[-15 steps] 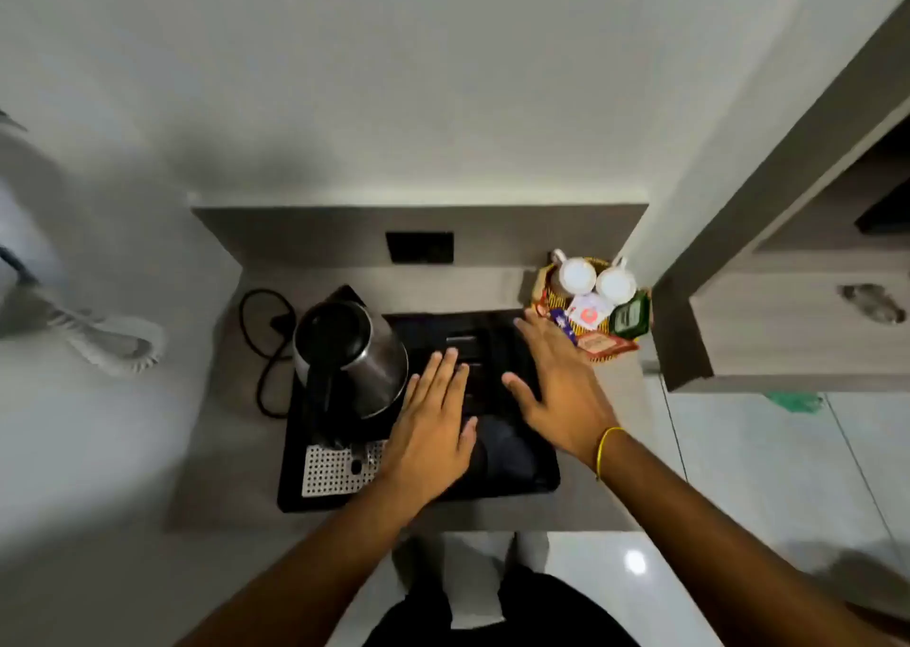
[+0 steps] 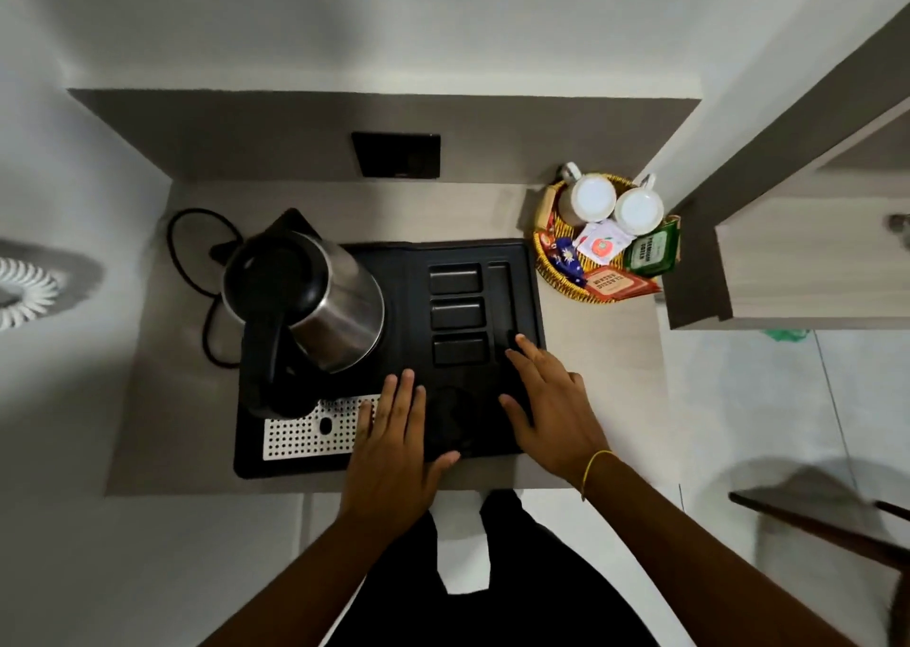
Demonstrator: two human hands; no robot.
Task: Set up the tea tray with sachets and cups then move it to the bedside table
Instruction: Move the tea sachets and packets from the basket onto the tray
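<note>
Tea tray (image 2: 527, 272), black and moulded, fills most of the small grey counter (image 2: 147, 400), its front rim close to the counter's front edge. A steel kettle (image 2: 315, 301) stands on its left half. Both hands lie flat with fingers spread, holding nothing: left hand (image 2: 394, 449) on the front rim, right hand (image 2: 551, 410) on the right side. Sachets (image 2: 603, 247) and two white cups (image 2: 593, 200) sit in a woven basket (image 2: 551, 272) just beside the tray's far right corner.

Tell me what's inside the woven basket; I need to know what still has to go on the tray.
The woven basket holds two white cups and several sachets, including a green one. Anything beneath them is covered.
</note>
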